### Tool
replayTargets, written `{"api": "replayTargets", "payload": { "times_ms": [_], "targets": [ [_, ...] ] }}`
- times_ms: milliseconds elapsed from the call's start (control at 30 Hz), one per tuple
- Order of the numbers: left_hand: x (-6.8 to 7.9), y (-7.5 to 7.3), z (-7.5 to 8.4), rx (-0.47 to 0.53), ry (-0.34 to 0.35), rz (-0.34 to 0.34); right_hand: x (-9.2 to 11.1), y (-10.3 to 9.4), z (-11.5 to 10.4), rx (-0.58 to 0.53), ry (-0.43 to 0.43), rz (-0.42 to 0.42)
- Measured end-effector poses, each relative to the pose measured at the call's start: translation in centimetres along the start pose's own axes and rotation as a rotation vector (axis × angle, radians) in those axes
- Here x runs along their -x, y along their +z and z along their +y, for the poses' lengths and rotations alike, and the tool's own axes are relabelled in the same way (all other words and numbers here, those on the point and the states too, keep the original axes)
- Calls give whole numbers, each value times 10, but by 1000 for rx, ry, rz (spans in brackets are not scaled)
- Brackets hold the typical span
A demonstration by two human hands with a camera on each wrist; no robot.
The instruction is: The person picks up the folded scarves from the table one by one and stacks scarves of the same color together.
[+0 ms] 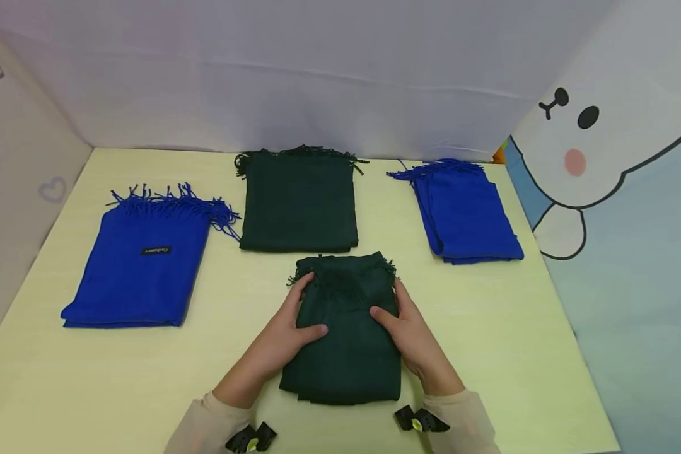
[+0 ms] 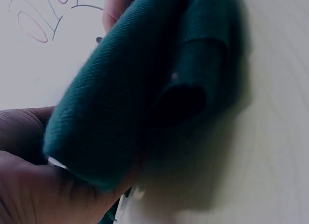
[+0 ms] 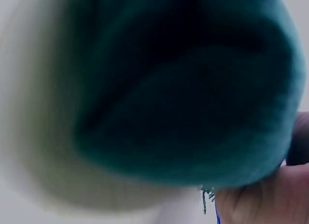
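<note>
Item 1: dark green fringed scarf [image 1: 352, 362], folded, at the near centre of the pale tabletop [image 1: 119, 391]. Left hand [image 1: 280, 337] grips its nine o'clock side, right hand [image 1: 414, 340] its three o'clock side; each thumb lies on the top face with the fingers around the edge. The paired hold probably keeps the loose layers squared and stops the soft cloth sagging. Both wrist views show an open fold at its near end, blurred; whether the bundle clears the tabletop cannot be told.

Item 2: second dark green scarf [image 1: 299, 208], folded flat between eleven and twelve o'clock of item 1, fringe toward twelve.

Item 3: larger blue scarf [image 1: 136, 284], between nine and ten o'clock, folded flat, black label [image 1: 156, 250] face up, fringe toward twelve.

Item 4: smaller blue scarf [image 1: 471, 217], between one and two o'clock, folded narrower, fringe toward eleven.

Arrangement: items 2 to 4 lie apart from one another, fringes away from the person, presumably so each stays separate and its strands untangled.
</note>
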State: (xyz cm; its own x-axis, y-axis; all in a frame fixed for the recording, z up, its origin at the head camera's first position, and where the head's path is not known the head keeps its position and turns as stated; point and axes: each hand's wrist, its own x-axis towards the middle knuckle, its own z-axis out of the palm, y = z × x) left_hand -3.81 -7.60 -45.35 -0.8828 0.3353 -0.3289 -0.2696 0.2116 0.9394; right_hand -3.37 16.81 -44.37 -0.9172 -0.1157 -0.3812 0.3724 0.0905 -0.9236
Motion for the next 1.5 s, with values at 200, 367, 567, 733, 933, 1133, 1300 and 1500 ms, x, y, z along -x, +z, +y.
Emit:
{"api": "replayTargets", "payload": {
  "times_ms": [200,367,567,733,933,1133,1300,1500],
  "targets": [
    [-2,-2,-2,89,28,-47,1,-1,-6,-76,-84,8],
    [-2,-1,-2,243,-9,-80,4,3,-19,-156,-112,-30],
    [-2,0,1,556,-113,-212,6,5,-36,-269,-156,-92],
    [-4,-5,10,779,-96,-301,1,1,-49,-322,-187,-117],
    [-12,-25,27,721,32,-268,-16,-4,-60,-230,-223,-92],
    [-23,-47,40,534,141,-176,-38,-4,-67,-88,-224,-62],
    [-35,-64,54,388,185,-109,-61,2,-79,-43,-246,-74],
    [-52,-86,73,338,215,-65,-95,9,-98,-43,-267,-82]
  ]
}}
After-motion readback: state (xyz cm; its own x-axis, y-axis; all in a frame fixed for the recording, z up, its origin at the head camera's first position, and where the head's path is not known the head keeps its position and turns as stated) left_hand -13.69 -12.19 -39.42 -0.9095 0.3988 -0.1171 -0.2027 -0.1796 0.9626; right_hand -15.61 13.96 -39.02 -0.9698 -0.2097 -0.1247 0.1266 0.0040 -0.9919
